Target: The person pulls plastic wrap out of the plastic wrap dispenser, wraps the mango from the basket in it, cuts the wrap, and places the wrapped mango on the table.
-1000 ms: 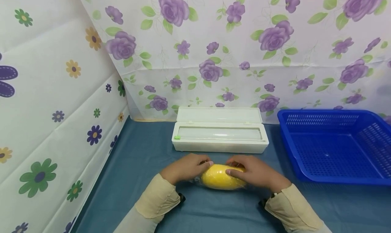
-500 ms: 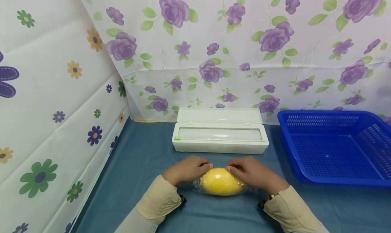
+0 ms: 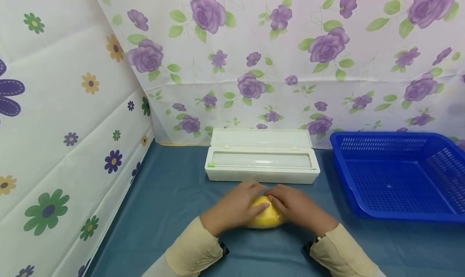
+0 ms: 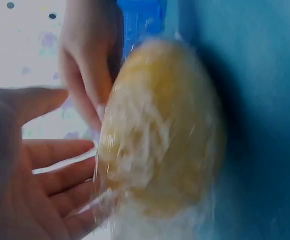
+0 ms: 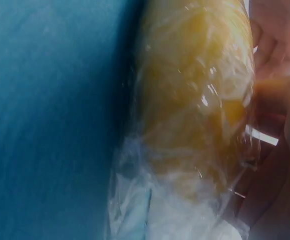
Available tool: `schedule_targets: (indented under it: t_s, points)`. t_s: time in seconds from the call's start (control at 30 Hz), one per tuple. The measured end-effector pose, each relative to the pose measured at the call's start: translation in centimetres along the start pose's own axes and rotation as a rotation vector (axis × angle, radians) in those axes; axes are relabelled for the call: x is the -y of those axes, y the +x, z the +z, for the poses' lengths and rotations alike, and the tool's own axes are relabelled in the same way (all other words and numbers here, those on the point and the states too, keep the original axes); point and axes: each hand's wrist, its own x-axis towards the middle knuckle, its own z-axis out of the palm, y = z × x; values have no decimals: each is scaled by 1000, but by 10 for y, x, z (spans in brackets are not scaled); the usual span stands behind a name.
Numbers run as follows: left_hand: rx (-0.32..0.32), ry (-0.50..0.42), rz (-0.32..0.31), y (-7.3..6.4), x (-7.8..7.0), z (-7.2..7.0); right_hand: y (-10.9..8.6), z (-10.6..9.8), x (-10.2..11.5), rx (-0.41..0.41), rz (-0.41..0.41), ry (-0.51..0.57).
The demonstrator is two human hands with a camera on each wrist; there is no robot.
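A smooth yellow oval fruit [image 3: 267, 215], its exact kind unclear, lies on the blue-green cloth wrapped in clear cling film [image 5: 130, 200]. Loose, crumpled film gathers at its ends in both wrist views. My left hand [image 3: 236, 207] reaches over the fruit's left side, thumb across its top. Its fingers look fairly straight and spread in the left wrist view, at the film's edge. My right hand [image 3: 299, 207] pinches at the film on the upper right of the fruit, fingers bent. Some of its fingertips are hidden behind the fruit.
Behind the hands stands a white cling film dispenser [image 3: 261, 176] with its lid raised and a green slider [image 3: 211, 164] at its left end. A blue plastic basket [image 3: 385, 214] sits to the right. Flowered sheets [image 3: 218, 91] hang at the back and left.
From pinching near the fruit's upper left, my left hand has moved right and over it, covering more of it. My right hand has shifted slightly left. The fruit first rolled towards me.
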Motion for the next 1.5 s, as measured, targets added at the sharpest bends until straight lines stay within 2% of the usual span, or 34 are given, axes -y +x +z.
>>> schedule_targets:
  t_s: [0.1, 0.2, 0.33, 0.57, 0.67, 0.87, 1.1, 1.23, 1.37, 1.5]
  points:
    - [77, 66, -1, -1, -5, 8, 0, 3, 2, -11, 40, -17]
    - [107, 123, -17, -1, -5, 18, 1, 8, 3, -22, 76, -22]
    - [80, 194, -22, 0, -2, 28, 1, 14, 6, -41, 90, -27]
    - [-19, 233, -3, 5, 6, 36, 2, 23, 5, -73, 80, -59]
    - [-33, 257, 1, 7, 8, 37, 3, 24, 3, -39, 95, -39]
    - [-8, 292, -8, 9, 11, 36, 3, 25, -8, 67, 141, 54]
    - [-14, 290, -3, 8, 13, 34, 1, 25, -15, 75, 94, 77]
    - [-13, 297, -7, 8, 14, 32, 0, 20, -12, 85, 103, 76]
    - [-23, 272, -11, 9, 16, 26, 0, 14, -7, 50, 101, 90]
    - [-24, 185, -26, 7, 12, 15, -2, 8, 2, -70, 94, 70]
